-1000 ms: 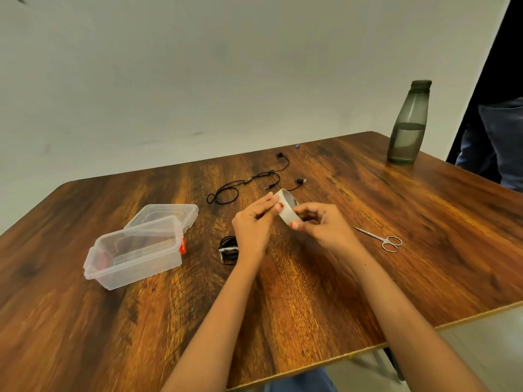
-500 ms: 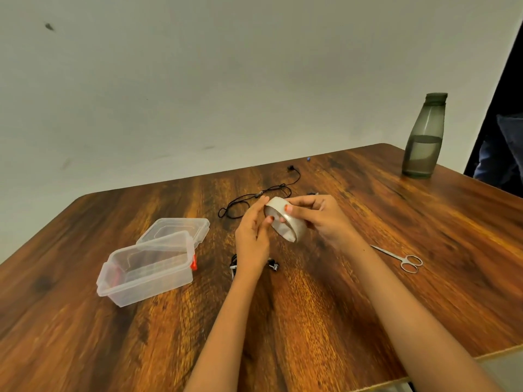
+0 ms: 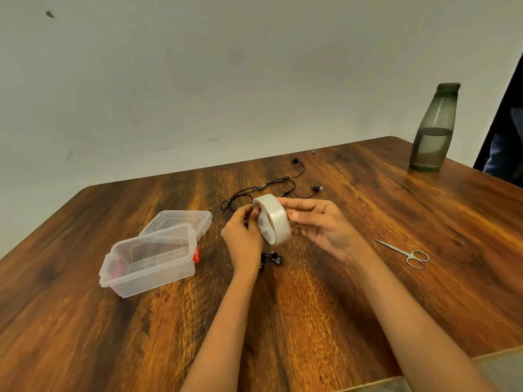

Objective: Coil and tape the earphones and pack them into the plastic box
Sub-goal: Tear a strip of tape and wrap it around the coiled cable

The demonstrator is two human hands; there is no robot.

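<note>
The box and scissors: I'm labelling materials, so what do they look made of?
The box looks like clear, glossy plastic: the table grain shows through its walls. The scissors look like bare polished metal, silvery all over, handles included.

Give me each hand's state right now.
Left hand: fingertips pinched at the tape roll edge.
Right hand: closed on the tape roll, holding it up.

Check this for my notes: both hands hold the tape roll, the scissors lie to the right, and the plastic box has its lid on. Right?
Not quite. In the head view the box is open; its lid lies on the table just behind it. The rest stands: the left hand and right hand hold the tape roll, and the scissors lie to the right.
</note>
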